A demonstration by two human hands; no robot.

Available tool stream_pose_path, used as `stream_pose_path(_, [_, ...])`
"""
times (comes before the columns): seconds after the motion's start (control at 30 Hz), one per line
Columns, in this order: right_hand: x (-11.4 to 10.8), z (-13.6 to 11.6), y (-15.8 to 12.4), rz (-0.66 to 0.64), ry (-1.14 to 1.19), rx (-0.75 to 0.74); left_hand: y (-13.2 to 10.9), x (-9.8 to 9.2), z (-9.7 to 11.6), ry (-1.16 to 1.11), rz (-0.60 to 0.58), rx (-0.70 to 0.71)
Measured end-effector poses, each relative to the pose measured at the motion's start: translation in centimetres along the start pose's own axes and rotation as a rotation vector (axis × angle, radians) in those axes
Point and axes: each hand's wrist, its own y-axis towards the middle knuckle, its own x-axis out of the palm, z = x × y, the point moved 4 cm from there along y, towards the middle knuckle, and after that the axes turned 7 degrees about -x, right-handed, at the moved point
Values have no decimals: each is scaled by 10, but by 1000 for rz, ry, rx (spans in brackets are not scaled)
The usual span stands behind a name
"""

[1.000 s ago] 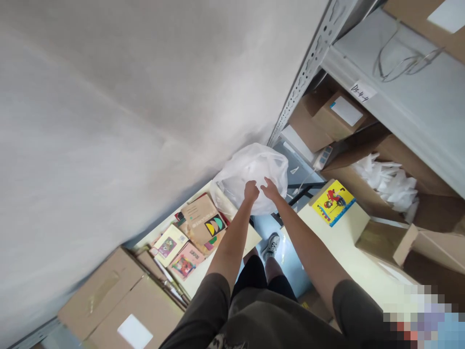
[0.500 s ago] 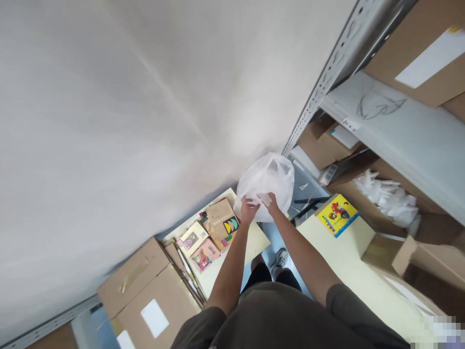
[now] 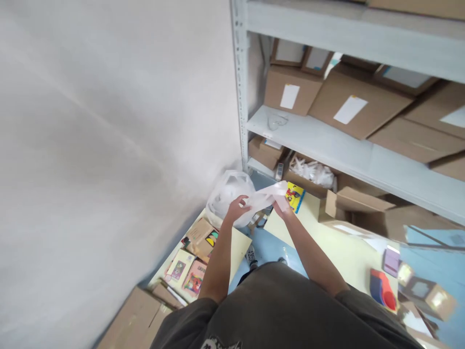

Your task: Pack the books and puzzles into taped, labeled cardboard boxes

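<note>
A thin, translucent white plastic bag (image 3: 262, 198) stretches flat between my two hands in front of my body. My right hand (image 3: 283, 208) is closed on its right end, with part of the film lying over the fingers. At the other end, the curled fingers of my left hand (image 3: 237, 209) pinch the film's edge. Behind my left hand stands a large, bulging white plastic bag (image 3: 222, 190) against the wall. Close beyond my right hand, a yellow picture box (image 3: 296, 196) lies on the pale table.
On the left table (image 3: 238, 245) lie several flat boxes and booklets (image 3: 194, 278), with a cardboard carton (image 3: 134, 310) nearer me. Metal shelving (image 3: 312, 133) holds cartons at the right. An open carton (image 3: 358, 208) stands on the right table (image 3: 308, 232), near a red and blue item (image 3: 383, 290).
I have turned to the right, toward the shelving. My hands have come away from the bulging bag and moved apart, with the thin plastic bag now stretched between them.
</note>
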Motion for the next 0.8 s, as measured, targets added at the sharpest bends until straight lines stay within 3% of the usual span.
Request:
stream_pose_path(0.17, [-93,-84,-49,244,-25,-196,-2,44,45,126,-140,18])
stream_pose_path(0.27, [-152,-115,-89,460,-31,-241,-15,86,65,-64,-154,42])
stream_pose_path(0.4, [-225,-140,-156,639,35,-266,-39,148,76,-415,-174,-99])
stream_pose_path(0.5, [-278,-144,-213,740,89,-262,-54,185,81,-544,-104,-172])
stream_pose_path(0.6, [-325,-131,-268,837,152,-215,-68,215,86,-520,-54,-188])
stream_pose_path(0.8, [-396,-96,-335,929,221,-101,-76,246,99,-327,35,-64])
